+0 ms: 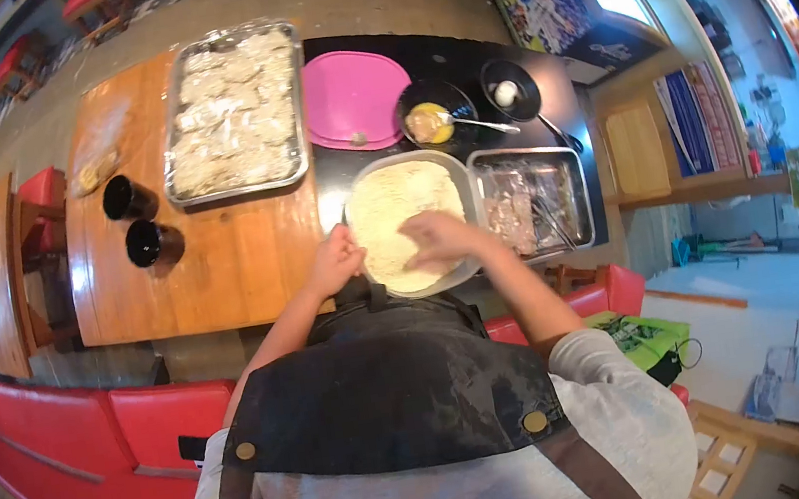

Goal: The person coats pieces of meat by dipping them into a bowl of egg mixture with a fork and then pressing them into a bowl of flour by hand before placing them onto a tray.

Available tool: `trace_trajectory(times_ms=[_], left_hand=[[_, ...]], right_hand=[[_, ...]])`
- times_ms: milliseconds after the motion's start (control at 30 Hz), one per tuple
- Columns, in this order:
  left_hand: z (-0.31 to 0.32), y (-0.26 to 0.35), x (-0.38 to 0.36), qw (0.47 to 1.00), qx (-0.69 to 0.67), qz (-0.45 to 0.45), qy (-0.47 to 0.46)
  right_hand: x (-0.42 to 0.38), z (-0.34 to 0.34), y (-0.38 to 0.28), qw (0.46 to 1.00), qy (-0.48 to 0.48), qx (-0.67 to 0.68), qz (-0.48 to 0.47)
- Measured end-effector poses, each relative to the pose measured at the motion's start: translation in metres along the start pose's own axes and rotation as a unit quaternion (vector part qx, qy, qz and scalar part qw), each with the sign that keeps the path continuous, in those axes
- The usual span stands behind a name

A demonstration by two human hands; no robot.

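My right hand [439,241] is over the pale breadcrumbs [402,192] in a plastic tub [470,198], its fingers spread and touching the crumbs. Whatever lies under that palm is hidden. At the tub's left edge, my left hand [339,262] has its fingers curled on the rim. A metal tray [581,187] with raw meat slices [511,215] and tongs [554,221] stands right of the tub. Behind the tub, a black bowl [409,109] contains beaten egg [439,125] and a fork [484,123].
A large tray [246,191] of breaded pieces under clear film sits at the left, beside a pink lid [354,94]. Two black cups [128,198] and a small plastic bag [99,172] are farther left. Another black pan [510,73] holds a white, egg-like item [506,92].
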State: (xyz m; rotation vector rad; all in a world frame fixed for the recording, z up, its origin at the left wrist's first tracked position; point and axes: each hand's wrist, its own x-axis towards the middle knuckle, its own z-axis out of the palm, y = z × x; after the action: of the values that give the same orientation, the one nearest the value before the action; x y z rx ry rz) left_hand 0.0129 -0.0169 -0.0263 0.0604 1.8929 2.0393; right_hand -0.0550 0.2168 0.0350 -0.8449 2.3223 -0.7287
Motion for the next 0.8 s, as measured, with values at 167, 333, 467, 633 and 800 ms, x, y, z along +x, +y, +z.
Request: trace_trajectory(times_ms=[167, 333, 467, 633, 800], left_hand=[[0.004, 0.008, -0.002, 0.998, 0.043, -0.014, 0.037], [0.009, 0.010, -0.001, 0.995, 0.059, -0.012, 0.076], [0.011, 0.011, -0.003, 0.990, 0.103, -0.002, 0.101], [0.013, 0.006, -0.003, 0.989, 0.084, 0.004, 0.119], [0.014, 0.010, -0.006, 0.984, 0.115, -0.012, 0.134]], right_hand=[[-0.006, 0.052, -0.029, 0.983, 0.180, -0.042, -0.016], [0.005, 0.023, -0.005, 0.989, 0.125, 0.023, 0.076], [0.000, -0.006, 0.025, 0.979, 0.149, -0.080, 0.114], [-0.010, -0.001, 0.043, 0.968, 0.178, -0.090, 0.153], [-0.008, 0.031, 0.028, 0.962, 0.151, -0.093, 0.207]])
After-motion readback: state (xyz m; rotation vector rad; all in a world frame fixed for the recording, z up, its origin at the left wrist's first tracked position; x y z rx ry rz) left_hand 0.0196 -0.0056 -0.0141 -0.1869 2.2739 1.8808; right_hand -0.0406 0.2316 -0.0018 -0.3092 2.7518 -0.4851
